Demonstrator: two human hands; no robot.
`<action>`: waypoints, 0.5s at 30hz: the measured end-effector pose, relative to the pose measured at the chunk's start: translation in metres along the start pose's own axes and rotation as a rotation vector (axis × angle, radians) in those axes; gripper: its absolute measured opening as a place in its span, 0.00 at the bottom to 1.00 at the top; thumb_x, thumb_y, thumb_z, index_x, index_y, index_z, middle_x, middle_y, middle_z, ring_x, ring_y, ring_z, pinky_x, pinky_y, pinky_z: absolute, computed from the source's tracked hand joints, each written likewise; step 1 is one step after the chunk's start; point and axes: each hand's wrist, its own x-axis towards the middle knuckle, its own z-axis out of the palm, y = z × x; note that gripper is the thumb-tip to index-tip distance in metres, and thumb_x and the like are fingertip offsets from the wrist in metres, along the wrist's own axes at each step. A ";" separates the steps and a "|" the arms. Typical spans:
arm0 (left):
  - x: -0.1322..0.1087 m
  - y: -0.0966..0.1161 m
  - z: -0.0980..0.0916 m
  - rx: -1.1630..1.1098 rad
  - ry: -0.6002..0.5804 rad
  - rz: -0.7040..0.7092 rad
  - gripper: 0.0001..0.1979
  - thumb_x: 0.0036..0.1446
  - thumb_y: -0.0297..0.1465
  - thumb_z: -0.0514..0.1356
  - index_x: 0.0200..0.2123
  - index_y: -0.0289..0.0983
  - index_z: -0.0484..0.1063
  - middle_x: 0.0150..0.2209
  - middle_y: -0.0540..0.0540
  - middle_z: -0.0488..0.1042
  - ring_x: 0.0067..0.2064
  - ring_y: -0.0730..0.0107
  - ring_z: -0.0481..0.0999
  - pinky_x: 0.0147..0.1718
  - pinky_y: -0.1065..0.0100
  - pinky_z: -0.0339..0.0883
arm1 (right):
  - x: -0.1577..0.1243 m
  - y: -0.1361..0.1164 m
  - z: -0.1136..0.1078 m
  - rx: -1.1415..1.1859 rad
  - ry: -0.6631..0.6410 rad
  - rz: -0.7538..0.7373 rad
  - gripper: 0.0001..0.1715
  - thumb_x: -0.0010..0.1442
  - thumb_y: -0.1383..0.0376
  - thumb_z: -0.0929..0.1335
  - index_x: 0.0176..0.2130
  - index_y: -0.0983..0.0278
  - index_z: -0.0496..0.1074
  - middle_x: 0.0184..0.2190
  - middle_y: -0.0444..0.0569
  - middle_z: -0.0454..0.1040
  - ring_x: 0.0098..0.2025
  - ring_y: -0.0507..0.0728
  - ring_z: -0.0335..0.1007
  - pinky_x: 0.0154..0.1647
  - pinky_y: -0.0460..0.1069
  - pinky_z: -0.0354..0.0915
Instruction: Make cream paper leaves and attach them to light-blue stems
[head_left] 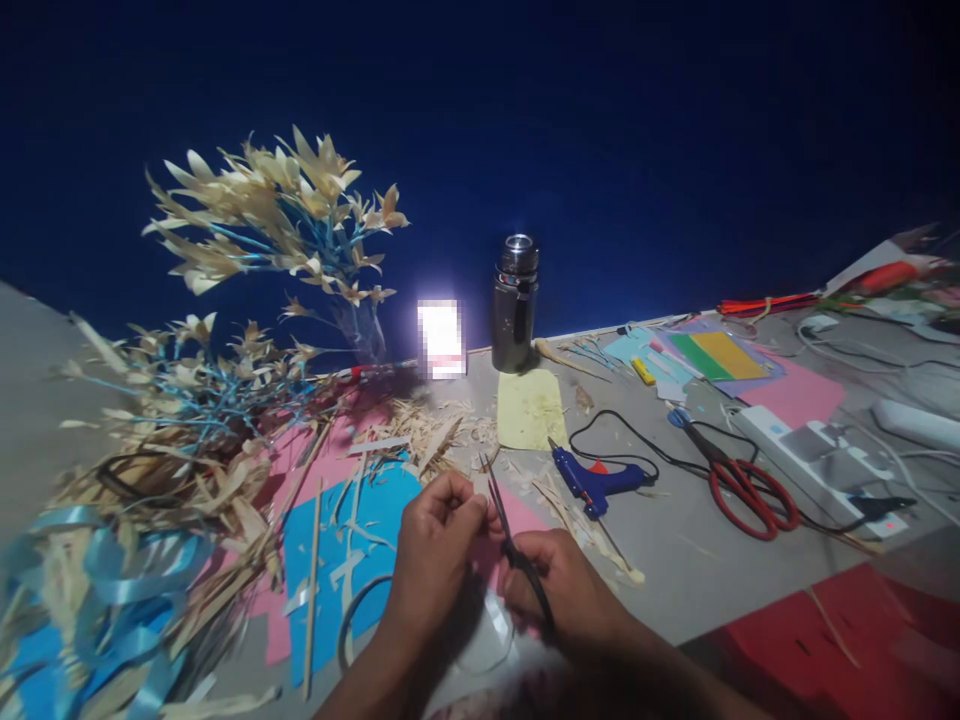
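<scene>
Small black scissors (pixel 517 555): straight in front of the dark steel flask (pixel 514 300), low at the near side of the grey table (pixel 690 570), with the blades pointing up toward the flask.

- Far left of the flask: curls of pale blue ribbon (pixel 90 580); a heap of dried straw-coloured leaf sprigs on blue stems (pixel 187 410).
- Left of the flask: an upright spray of straw-coloured leaves on blue stems in a clear vase (pixel 289 215); a blue paper sheet (pixel 360 530) strewn with straw strips.
- Just left of the flask: a white rectangle (pixel 441 338), blurred, any writing unreadable.
- Left hand (pixel 431 560), in front of the flask and slightly left: thumb and fingers pinched together on a small pale piece (pixel 478 488), too small to identify.
- Right hand (pixel 574 590), in front of the flask and slightly right: curled tight round the handles of the small black scissors, whose blades lie just beside the pale piece. The two hands are close together.
- Just in front of the flask: a pale yellow paper sheet (pixel 530 408).
- Right of the flask: a blue glue gun with a black cord (pixel 592 485); a stack of green, yellow and pink sheets (pixel 712 355); large red-handled scissors (pixel 750 495); a white power strip (pixel 810 450).
- Far right of the flask, nearest the camera: a red sheet (pixel 847 630).
</scene>
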 end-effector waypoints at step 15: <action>0.000 -0.003 0.002 0.018 0.011 -0.006 0.10 0.55 0.32 0.63 0.23 0.38 0.68 0.21 0.51 0.74 0.24 0.71 0.72 0.26 0.71 0.65 | 0.005 0.013 -0.003 -0.045 0.039 0.075 0.13 0.50 0.62 0.71 0.21 0.64 0.66 0.15 0.40 0.66 0.17 0.48 0.58 0.17 0.42 0.52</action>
